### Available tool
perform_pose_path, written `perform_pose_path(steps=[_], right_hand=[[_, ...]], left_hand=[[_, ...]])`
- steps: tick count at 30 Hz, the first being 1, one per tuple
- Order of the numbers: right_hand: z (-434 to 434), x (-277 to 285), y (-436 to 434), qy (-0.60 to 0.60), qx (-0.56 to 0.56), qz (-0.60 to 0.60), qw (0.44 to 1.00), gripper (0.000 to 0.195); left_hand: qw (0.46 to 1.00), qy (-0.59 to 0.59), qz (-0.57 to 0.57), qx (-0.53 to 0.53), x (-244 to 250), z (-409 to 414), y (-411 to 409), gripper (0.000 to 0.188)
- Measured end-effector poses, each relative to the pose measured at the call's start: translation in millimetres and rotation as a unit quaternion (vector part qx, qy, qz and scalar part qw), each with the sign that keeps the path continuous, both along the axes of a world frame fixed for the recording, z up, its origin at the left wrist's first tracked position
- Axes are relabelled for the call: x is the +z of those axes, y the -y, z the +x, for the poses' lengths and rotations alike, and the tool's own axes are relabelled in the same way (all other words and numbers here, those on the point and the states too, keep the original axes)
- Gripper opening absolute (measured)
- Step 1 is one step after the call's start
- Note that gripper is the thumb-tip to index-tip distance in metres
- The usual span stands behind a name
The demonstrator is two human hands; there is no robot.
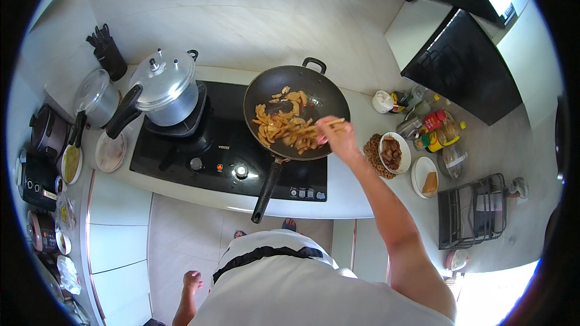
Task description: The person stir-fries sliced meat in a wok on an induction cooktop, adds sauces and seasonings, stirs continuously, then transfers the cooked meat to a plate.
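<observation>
My right hand [337,138] grips wooden chopsticks [334,122] over the right side of a black wok [326,86], partly blurred. Browned slices of food [272,126] with a few red bits lie in the wok, mostly at its left and front; those by the chopsticks are blurred. The wok stands on the right part of a black glass cooktop [222,113], its long handle [267,190] pointing toward me. Low at my left side hangs my left hand [193,280], fingers curled, with nothing visible in it.
A pressure cooker [170,86] occupies the left burner, its handle jutting left. Right of the wok stand a bowl of browned meat [392,153], a white dish [421,174], several bottles [437,127] and a dark wire rack [473,210]. A knife block [110,56] stands back left.
</observation>
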State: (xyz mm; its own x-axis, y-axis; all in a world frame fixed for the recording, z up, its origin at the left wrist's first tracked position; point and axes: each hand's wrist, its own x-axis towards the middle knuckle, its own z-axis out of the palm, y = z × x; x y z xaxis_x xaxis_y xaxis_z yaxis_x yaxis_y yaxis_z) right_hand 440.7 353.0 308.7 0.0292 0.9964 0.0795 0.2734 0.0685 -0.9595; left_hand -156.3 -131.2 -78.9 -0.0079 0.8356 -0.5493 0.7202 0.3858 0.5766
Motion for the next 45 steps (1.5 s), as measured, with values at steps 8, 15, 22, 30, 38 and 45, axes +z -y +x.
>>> perform_pose_path(steps=[8, 15, 22, 30, 38, 45], right_hand=[[44, 16, 14, 0.098, -0.074, 0.012, 0.992, 0.021], [9, 5, 14, 0.014, 0.016, -0.007, 1.000, 0.019], [47, -20, -65, 0.055, -0.131, 0.090, 0.986, 0.025], [-48, 6, -28, -0.109, 0.042, -0.035, 0.993, 0.019], [7, -15, -89, 0.080, -0.083, 0.137, 0.984, 0.017], [-30, -4, -95, 0.010, -0.011, 0.067, 0.998, 0.023]], left_hand=[[0.931, 0.198, -0.044, 0.305, 48, 88, -128, 0.037], [0.942, 0.178, -0.072, 0.277, 60, 122, -123, 0.037], [0.946, 0.096, -0.118, 0.286, 54, 105, -61, 0.037], [0.932, 0.128, -0.117, 0.320, 51, 107, -50, 0.039], [0.926, 0.166, -0.080, 0.328, 65, 140, -86, 0.040], [0.930, 0.118, -0.125, 0.324, 65, 144, -66, 0.039]])
